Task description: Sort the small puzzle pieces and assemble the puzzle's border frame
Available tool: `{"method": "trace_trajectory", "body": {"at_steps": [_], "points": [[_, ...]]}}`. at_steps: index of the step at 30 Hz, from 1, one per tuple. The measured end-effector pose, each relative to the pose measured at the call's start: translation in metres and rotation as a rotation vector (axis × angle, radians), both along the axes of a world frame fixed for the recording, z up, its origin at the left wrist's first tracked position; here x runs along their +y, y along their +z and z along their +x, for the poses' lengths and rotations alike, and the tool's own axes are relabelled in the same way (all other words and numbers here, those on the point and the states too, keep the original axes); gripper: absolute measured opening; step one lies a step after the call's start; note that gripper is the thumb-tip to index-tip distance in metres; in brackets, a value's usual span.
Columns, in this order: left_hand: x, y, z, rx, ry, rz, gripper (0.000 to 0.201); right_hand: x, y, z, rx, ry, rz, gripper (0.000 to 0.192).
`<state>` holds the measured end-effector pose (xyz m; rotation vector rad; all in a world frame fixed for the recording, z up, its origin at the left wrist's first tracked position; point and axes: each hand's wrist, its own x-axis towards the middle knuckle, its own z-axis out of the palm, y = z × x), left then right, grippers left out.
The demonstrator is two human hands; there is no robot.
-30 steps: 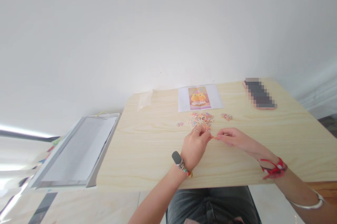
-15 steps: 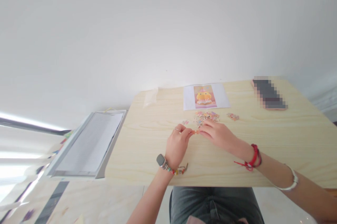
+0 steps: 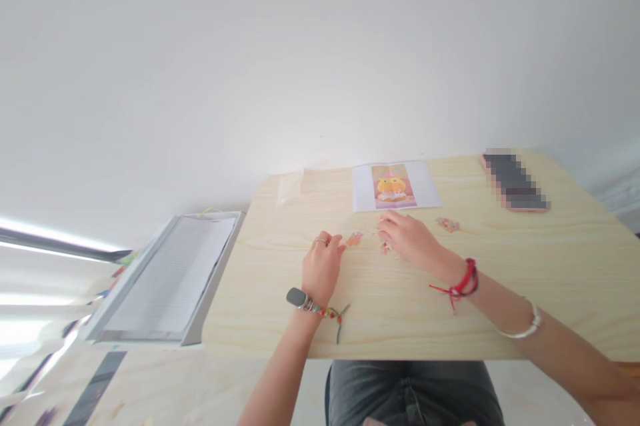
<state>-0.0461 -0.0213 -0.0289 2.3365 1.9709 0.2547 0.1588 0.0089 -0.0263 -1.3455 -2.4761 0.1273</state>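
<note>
Head view: I see small joined pieces (image 3: 354, 239) lying flat on the counter (image 3: 500, 266), long axis roughly left-right, just beside my left hand (image 3: 321, 266), fingers loosely curled, empty. My right hand (image 3: 407, 239) rests palm-down over the pile (image 3: 386, 247); its grip I cannot tell.

Puzzle pieces (image 3: 386, 247) largely hidden under the right hand (image 3: 407, 239); phone (image 3: 515, 181) pixelated, forearm cut off.

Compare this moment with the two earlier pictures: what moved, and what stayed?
The hands, earlier pinching a piece together, have parted: the left hand rests beside small joined pieces, and the right hand covers the pile. The reference picture, phone and table are unchanged.
</note>
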Motion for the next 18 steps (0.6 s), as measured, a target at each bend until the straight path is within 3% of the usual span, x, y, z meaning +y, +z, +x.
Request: {"method": "trace_trajectory", "body": {"at_steps": [4, 6, 11, 18], "points": [[-0.013, 0.008, 0.02, -0.08, -0.096, -0.016, 0.018, -0.028, 0.0, 0.055, 0.172, -0.114, -0.095, 0.02], [-0.017, 0.01, 0.036, -0.088, -0.17, -0.057, 0.015, -0.045, -0.007, 0.068, 0.17, -0.127, -0.138, 0.018], [-0.022, 0.008, 0.071, -0.083, -0.271, -0.139, 0.014, -0.069, -0.024, 0.054, 0.103, -0.232, -0.146, 0.02], [-0.026, 0.003, 0.075, -0.087, -0.316, -0.141, 0.016, -0.065, -0.032, 0.036, 0.093, -0.282, -0.09, 0.017]]}}
